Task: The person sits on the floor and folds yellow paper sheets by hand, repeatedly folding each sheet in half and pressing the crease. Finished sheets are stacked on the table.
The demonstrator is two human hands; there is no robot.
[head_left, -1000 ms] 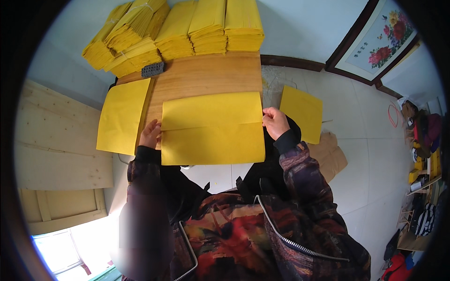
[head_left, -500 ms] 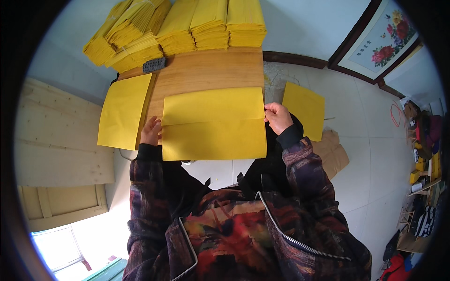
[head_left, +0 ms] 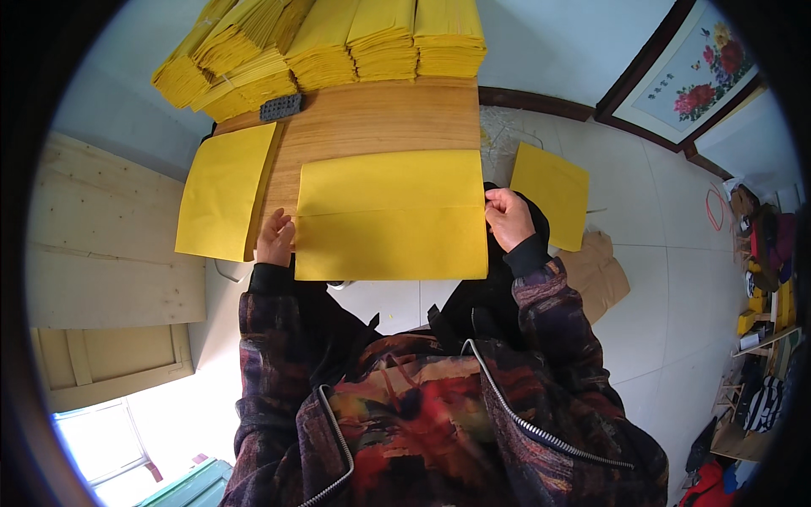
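Note:
A yellow paper sheet (head_left: pixel 389 220) with a crease running across its middle lies in front of me, its near part reaching past the table's front edge. My right hand (head_left: pixel 509 221) pinches the sheet's right edge, thumb and fingers closed. At the opposite edge, my left hand (head_left: pixel 274 240) has its fingers curled and pressed together, gripping the sheet's side; the fingertips are partly hidden. Just left of that hand lies a thin stack of yellow paper (head_left: pixel 224 194), angled on the table.
Tall bundles of yellow paper (head_left: pixel 380 51) line the back of the wooden table (head_left: pixel 372 118). A dark grey textured block (head_left: pixel 280 107) rests before them. To the right are another yellow paper piece (head_left: pixel 551 196) and brown paper (head_left: pixel 596 275). Wooden boards (head_left: pixel 114 237) stand at left.
The yellow sheet and both my hands have shifted slightly to the right. My view has also moved a little; both hands keep their hold at the sheet's sides.

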